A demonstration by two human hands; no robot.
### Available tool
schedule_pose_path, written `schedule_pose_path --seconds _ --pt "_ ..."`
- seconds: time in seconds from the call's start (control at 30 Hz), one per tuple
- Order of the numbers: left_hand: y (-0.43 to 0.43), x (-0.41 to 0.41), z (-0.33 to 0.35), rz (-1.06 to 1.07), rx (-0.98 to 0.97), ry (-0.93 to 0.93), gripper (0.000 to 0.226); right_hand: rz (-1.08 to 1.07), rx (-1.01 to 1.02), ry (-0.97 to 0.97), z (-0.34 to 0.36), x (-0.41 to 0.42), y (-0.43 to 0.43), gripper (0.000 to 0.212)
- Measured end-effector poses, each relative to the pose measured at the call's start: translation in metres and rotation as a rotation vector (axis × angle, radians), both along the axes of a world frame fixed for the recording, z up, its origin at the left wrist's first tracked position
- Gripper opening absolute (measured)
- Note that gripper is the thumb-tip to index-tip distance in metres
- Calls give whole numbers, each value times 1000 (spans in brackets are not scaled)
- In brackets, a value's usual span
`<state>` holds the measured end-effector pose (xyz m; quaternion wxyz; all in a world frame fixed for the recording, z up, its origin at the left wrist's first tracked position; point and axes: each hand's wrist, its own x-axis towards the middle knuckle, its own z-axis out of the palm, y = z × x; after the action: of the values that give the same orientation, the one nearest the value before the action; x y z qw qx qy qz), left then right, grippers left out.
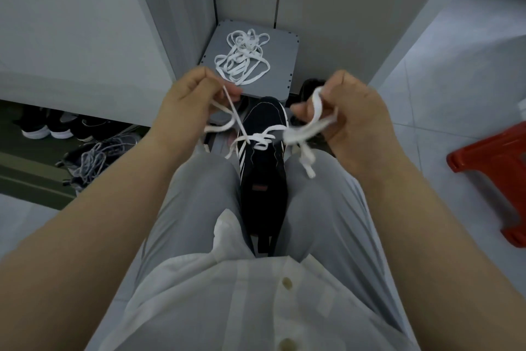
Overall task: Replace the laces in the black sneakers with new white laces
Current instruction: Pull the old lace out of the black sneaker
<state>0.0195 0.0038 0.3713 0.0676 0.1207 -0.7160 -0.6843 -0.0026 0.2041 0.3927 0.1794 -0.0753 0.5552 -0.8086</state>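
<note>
The black sneaker (pixel 263 174) sits between our thighs. Our left hand (pixel 189 95) pinches one end of its white lace (pixel 263 140); our right hand (pixel 351 114) clutches the other end, bunched.

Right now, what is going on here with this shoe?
A seated person holds a black sneaker between the knees and is lacing it. The left hand pinches one end of the white lace; the right hand grips the other, bunched. Only the rows nearest the toe look laced. A spare white lace lies on the grey stool.
</note>
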Motion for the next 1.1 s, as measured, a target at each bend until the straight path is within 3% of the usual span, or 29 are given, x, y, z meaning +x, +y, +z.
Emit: schedule_pose_path --seconds 0.17,0.23,0.3,0.37,0.43,0.47,0.53,0.6,0.7,0.8,0.9,1.03,1.1 --pt "14 6 12 12 442 138 28 204 935 233 -48 7 5 23" --pt "11 6 18 69 591 236 29 293 1147 306 -58 8 10 18" --pt "9 7 23 113 633 284 29 296 1168 341 -60 6 13 16" --pt "9 7 25 137 617 280 29 266 1114 383 -60 0 9 27" --pt "6 6 23 133 474 239 27 231 1081 451 -62 -8 1 31" --pt "4 4 19 122 259 202 25 217 1084 487 -63 -12 -4 30" --pt "-3 0 0 13 -357 83 14 201 1121 535 -70 -18 -14 27" --pt "-11 0 -26 -178 -733 -82 11 200 1147 559 -78 -21 -23 26" --pt "-12 1 -60 -431 -962 -211 10 143 1133 625 -85 -19 -34 21" --pt "-2 -3 -68 -403 -1182 -284 27 62 1152 701 -87 -14 -41 14" --pt "2 -8 -64 -340 -1094 -244 23 -12 1227 726 -89 -10 -43 14" --pt "-4 -4 -71 -296 -683 -182 25 -74 1266 674 -88 -4 -47 21" --pt "-1 -3 -75 -257 -600 -205 27 -54 1294 597 -87 -1 -50 22"
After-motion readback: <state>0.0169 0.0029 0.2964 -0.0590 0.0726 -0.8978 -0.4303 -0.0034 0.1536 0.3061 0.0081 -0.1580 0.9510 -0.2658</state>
